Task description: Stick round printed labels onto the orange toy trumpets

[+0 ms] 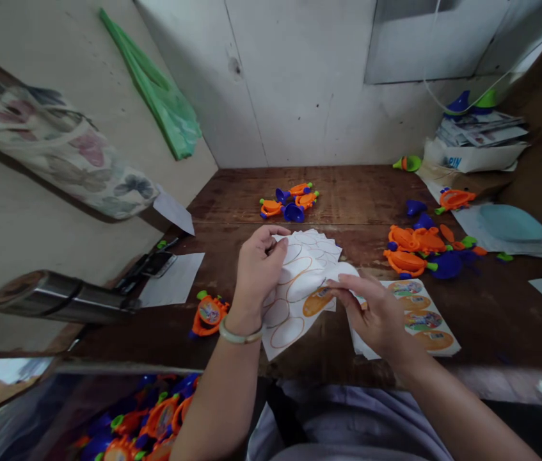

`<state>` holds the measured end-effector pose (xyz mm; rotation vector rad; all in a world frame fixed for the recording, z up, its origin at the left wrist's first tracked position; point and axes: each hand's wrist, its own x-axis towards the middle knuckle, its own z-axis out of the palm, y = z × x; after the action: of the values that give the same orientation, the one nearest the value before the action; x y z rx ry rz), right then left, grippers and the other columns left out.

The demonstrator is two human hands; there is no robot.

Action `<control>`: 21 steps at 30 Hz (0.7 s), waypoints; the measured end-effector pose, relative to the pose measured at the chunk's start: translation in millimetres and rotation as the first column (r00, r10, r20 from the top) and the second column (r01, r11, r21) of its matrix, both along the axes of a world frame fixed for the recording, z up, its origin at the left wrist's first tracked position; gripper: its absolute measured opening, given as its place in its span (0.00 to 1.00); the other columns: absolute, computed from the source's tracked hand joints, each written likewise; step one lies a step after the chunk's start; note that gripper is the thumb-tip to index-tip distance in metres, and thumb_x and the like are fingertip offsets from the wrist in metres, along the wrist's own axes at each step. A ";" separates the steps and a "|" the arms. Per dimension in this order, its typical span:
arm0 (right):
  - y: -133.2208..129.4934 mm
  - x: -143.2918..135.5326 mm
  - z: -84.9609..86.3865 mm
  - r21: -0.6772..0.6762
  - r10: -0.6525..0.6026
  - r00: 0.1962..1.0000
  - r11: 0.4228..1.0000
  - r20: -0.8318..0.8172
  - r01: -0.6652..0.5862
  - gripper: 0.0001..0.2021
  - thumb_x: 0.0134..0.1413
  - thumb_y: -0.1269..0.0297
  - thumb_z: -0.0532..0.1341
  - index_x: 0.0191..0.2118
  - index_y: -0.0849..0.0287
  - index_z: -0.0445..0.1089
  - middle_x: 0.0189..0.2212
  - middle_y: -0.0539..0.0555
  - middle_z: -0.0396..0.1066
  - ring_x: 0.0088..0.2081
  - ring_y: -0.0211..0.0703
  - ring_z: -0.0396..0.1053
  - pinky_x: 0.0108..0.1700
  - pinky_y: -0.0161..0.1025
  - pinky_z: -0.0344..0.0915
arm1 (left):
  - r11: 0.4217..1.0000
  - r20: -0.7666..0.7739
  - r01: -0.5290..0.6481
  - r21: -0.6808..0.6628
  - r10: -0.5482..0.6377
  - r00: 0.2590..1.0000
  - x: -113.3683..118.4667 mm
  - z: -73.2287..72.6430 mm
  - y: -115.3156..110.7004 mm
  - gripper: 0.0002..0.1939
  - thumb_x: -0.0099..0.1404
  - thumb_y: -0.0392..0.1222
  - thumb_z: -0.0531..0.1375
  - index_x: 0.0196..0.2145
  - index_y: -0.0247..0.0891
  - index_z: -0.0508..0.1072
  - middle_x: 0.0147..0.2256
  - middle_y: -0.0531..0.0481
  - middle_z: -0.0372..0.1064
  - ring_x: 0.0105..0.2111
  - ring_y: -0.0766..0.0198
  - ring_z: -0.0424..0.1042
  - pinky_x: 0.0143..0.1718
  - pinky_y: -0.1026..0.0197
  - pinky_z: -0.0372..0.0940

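My left hand [262, 266] holds a sticker sheet [280, 317] by its upper left part, thumb on top. Most of the sheet shows empty oval outlines, and one orange oval sticker [317, 301] is still on its right side. Thumb and fingers of my right hand [371, 307] are pinched together at that sheet's right edge, around a white-backed oval sticker [349, 269] that is partly hidden by the fingers. A stack of printed sticker sheets [425, 320] lies under and beside my right hand. More used-looking sheets [316, 240] fan out behind my left hand.
Orange toy pieces with blue funnels [294, 202] sit at the back; another pile [417, 246] lies right. One stickered toy [210, 314] is left of my wrist. A steel flask [59, 296] stands left; a container of toys [150, 422] is below the table edge.
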<state>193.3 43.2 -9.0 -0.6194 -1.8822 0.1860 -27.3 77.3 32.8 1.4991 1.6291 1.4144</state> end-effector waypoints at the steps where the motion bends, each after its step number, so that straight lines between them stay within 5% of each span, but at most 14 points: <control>1: 1.6 1.9 -1.0 0.063 0.008 0.999 0.998 0.035 -0.010 0.28 0.70 0.79 0.61 0.68 0.45 0.67 0.41 0.50 0.86 0.38 0.46 0.85 0.44 0.46 0.85 | 1.000 -0.005 0.004 -0.021 -0.004 1.000 -0.3 -2.5 2.0 0.06 0.65 0.35 0.61 0.37 0.41 0.78 0.19 0.59 0.61 0.20 0.66 0.59 0.23 0.64 0.54; 7: -0.1 12.6 3.2 0.221 0.023 0.985 0.973 0.172 -0.061 0.27 0.70 0.80 0.58 0.67 0.49 0.70 0.35 0.51 0.85 0.41 0.48 0.83 0.41 0.42 0.83 | 0.992 -0.116 0.012 -0.125 -0.027 0.993 -1.5 -16.4 22.4 0.07 0.66 0.33 0.60 0.39 0.39 0.78 0.21 0.58 0.68 0.20 0.67 0.64 0.22 0.65 0.56; 13: -34.6 19.2 6.1 0.060 0.029 0.994 0.998 0.107 -0.035 0.20 0.68 0.79 0.57 0.57 0.49 0.73 0.25 0.46 0.79 0.25 0.42 0.77 0.26 0.36 0.74 | 0.969 -0.351 0.033 -0.244 -0.120 0.929 12.0 -43.8 72.3 0.04 0.75 0.37 0.63 0.46 0.36 0.79 0.39 0.50 0.79 0.36 0.62 0.79 0.41 0.58 0.75; 16: -43.5 23.7 3.9 -0.003 0.011 0.995 1.000 0.096 -0.011 0.16 0.68 0.78 0.58 0.51 0.49 0.73 0.21 0.45 0.75 0.19 0.42 0.73 0.20 0.36 0.67 | 0.957 -0.467 0.016 -0.289 -0.156 0.870 16.0 -56.4 104.1 0.16 0.75 0.47 0.68 0.55 0.36 0.78 0.53 0.43 0.78 0.49 0.54 0.80 0.51 0.45 0.78; 21: -42.8 21.3 -4.9 -0.043 -0.050 0.999 0.998 -0.018 0.049 0.24 0.71 0.75 0.57 0.66 0.47 0.65 0.22 0.46 0.77 0.17 0.46 0.73 0.16 0.39 0.66 | 0.979 -0.562 -0.056 -0.198 -0.066 0.825 5.5 -53.5 158.2 0.23 0.76 0.48 0.67 0.63 0.39 0.74 0.64 0.39 0.71 0.60 0.46 0.75 0.59 0.37 0.74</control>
<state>214.6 0.4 -13.9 -0.6902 -1.8469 0.1991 -21.7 235.5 -20.7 1.9065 2.0345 0.7832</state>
